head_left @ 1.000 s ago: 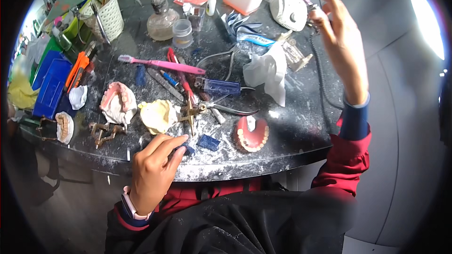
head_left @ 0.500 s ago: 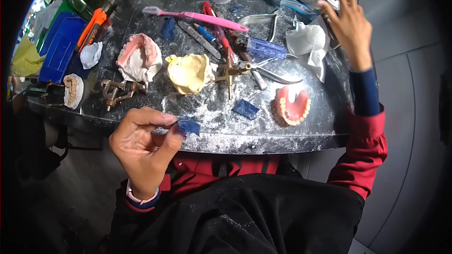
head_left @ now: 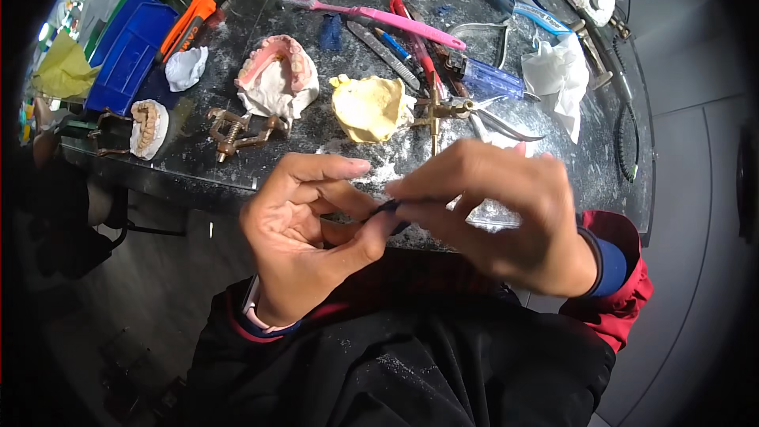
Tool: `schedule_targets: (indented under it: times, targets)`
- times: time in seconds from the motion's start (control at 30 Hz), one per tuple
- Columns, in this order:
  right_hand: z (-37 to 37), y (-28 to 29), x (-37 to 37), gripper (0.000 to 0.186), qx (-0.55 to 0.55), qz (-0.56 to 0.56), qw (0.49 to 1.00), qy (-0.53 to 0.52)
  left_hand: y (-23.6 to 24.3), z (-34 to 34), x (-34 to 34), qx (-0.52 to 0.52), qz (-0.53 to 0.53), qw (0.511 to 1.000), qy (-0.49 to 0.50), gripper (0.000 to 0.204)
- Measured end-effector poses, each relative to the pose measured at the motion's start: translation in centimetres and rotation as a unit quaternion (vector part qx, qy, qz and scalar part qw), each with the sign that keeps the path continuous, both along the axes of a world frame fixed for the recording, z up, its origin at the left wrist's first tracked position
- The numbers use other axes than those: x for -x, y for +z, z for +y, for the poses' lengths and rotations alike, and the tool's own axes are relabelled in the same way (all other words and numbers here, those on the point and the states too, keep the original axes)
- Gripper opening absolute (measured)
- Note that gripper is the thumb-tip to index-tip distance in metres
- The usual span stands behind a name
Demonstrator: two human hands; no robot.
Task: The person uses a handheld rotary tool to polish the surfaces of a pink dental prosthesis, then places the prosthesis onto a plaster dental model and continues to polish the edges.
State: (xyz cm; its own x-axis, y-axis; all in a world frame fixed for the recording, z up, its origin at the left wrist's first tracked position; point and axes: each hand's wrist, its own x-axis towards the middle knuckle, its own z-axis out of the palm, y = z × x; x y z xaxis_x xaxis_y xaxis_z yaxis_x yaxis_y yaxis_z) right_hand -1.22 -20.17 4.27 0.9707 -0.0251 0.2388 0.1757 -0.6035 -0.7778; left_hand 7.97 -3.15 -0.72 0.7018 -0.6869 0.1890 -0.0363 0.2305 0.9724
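Above the table's front edge my two hands meet at a small piece of blue articulating paper (head_left: pixel 389 207), of which only a dark sliver shows. My left hand (head_left: pixel 304 225) pinches it at thumb and fingertips, palm turned up. From the other side my right hand (head_left: pixel 506 217), slightly blurred, has thumb and forefinger closed at the same paper. Beyond the hands lies a yellow plaster cast (head_left: pixel 368 109) joined to a brass articulator (head_left: pixel 439 110). A pink denture on a white plaster cast (head_left: pixel 277 83) stands farther left. My right hand covers the area where a loose denture lay.
A pink toothbrush (head_left: pixel 379 17), a blue lighter (head_left: pixel 490 79), pliers (head_left: pixel 506 125) and a crumpled tissue (head_left: pixel 557 83) lie beyond. To the left are a metal articulator (head_left: pixel 237 136), a small tooth cast (head_left: pixel 148 128) and a blue tray (head_left: pixel 130 51). A coiled cord (head_left: pixel 627 142) hangs at right.
My right hand has come from the table's far right to the blue paper held in my left hand. The view has shifted, and the loose denture and second blue paper are now covered.
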Motion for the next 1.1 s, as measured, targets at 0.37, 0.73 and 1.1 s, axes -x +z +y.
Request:
schedule_targets:
  times: [0.37,0.73,1.1]
  targets:
    - [-1.1,-0.1,-1.0,0.013,-0.388,0.164,0.906,-0.046,-0.2,1.1,-1.1,-0.001,0.077,0.997,0.01,0.047]
    - [-4.8,3.2,1.2,0.012,-0.156,-0.037,0.977,-0.143,1.2,-3.1,0.8,-0.196,-0.371,0.907,0.025,0.022]
    - [-4.9,1.6,3.6,0.013,-0.094,0.051,0.988,-0.111,0.3,-5.4,1.5,-0.314,-0.36,0.876,-0.063,0.016]
